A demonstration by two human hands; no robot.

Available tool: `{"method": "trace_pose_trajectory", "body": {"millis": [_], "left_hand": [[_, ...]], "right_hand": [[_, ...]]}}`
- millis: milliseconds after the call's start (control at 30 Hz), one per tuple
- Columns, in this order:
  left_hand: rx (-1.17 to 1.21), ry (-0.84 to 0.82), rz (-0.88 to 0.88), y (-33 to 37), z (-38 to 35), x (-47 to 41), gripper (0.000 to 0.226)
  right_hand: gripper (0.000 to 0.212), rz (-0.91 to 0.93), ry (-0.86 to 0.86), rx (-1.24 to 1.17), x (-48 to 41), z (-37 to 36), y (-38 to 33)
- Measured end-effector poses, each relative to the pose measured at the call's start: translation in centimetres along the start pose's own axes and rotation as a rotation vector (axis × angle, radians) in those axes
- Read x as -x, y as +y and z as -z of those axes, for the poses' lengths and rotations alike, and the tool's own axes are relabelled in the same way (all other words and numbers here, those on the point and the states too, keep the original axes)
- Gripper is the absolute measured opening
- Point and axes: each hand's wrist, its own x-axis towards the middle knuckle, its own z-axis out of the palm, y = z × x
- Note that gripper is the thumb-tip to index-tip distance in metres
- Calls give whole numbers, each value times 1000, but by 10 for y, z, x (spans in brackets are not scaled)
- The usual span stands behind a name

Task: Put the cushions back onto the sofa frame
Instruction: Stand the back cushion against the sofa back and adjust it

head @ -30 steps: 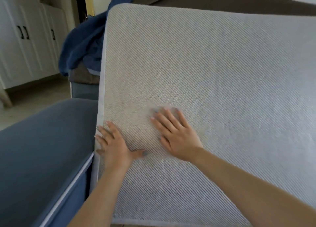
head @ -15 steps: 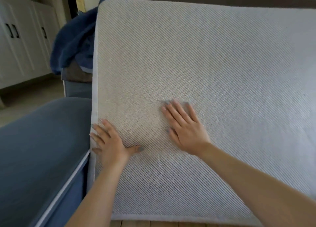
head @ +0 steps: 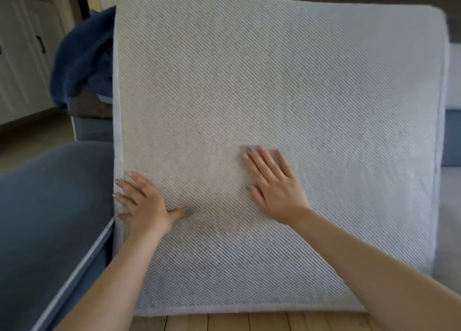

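Nearest to us a strip of pale wooden slats (head: 249, 322) shows along the bottom, and the lower piped edge of the large square pale-grey cushion (head: 299, 81) sits right at it. The cushion's face is a coarse fabric with fine diagonal ribs, its corners are rounded, and a smooth light piping runs along its edges. Whether it lies flat or leans back, we cannot tell.

Our left hand (head: 143, 206) lies flat on the cushion's lower left. The fingers are spread and reach the left piping, the thumb is stretched out to the right, and nothing is gripped. Our right hand (head: 277, 186) rests palm-down nearer the middle of the face, with straight fingers pointing up and away and nothing held.

Just beside the cushion's left edge is the rounded blue upholstered sofa arm (head: 50, 206), trimmed with white piping. Beyond it a dark blue fluffy blanket (head: 79, 56) is heaped over brown cloth (head: 87, 106). Farther left stands a white panelled cabinet (head: 25, 56) with dark handles.
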Motion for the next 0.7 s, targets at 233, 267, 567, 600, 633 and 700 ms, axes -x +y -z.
{"method": "trace_pose_trajectory", "body": {"millis": [233, 267, 567, 600, 633, 700], "left_hand": [[-40, -10, 81, -3, 5, -3, 163], [-37, -8, 79, -1, 4, -1, 163], [-50, 2, 73, -2, 3, 0, 162], [-58, 2, 76, -1, 3, 0, 163], [-66, -1, 85, -2, 3, 0, 164], [-75, 8, 90, -2, 3, -1, 164]], "right_hand": [[60, -138, 66, -68, 3, 0, -14], [61, -125, 19, -57, 5, -4, -11], [61, -225, 28, -113, 20, -13, -10], [61, -274, 48, -133, 19, -11, -9], [61, -320, 65, -162, 17, -8, -7], [60, -309, 71, -152, 15, -6, 1]]}}
